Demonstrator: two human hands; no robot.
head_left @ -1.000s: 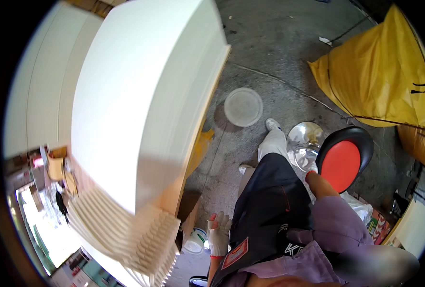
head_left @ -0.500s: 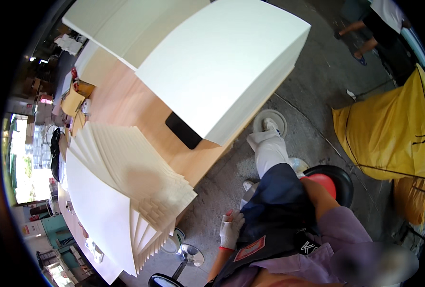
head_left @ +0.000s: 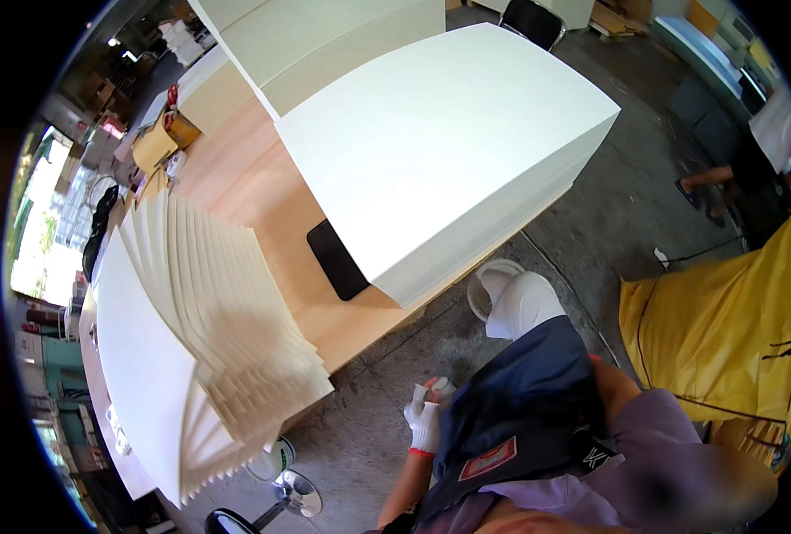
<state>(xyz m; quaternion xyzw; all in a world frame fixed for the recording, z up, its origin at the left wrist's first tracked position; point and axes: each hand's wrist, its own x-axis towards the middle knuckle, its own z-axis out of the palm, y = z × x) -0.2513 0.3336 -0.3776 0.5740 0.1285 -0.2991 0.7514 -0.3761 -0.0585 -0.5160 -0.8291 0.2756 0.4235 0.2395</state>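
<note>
My left hand [head_left: 425, 418], in a white work glove with a red cuff, hangs beside my dark apron [head_left: 520, 392]. It is empty, its fingers loosely bent and apart, off the table's front edge. My right arm [head_left: 616, 392] reaches down past the apron, which hides the hand. On the wooden table [head_left: 235, 165], a fanned stack of large white sheets [head_left: 226, 294] lies at the left, its layers stepped. A tall squared stack of white sheets [head_left: 449, 142] stands to the right. A black phone [head_left: 337, 260] lies against its near left corner.
Pale stacked sheets [head_left: 342, 44] stand farther back. A yellow tarp-covered bulk [head_left: 725, 320] and a person [head_left: 769, 147] are at the right. Below the table's front are a white bucket [head_left: 275, 458] and a round metal stool base [head_left: 299, 492]. A black chair [head_left: 535, 25] is behind.
The view has shifted, bringing the tall stack lower and more of the far room into sight. My left hand has come away from the apron, and my leg has stepped forward.
</note>
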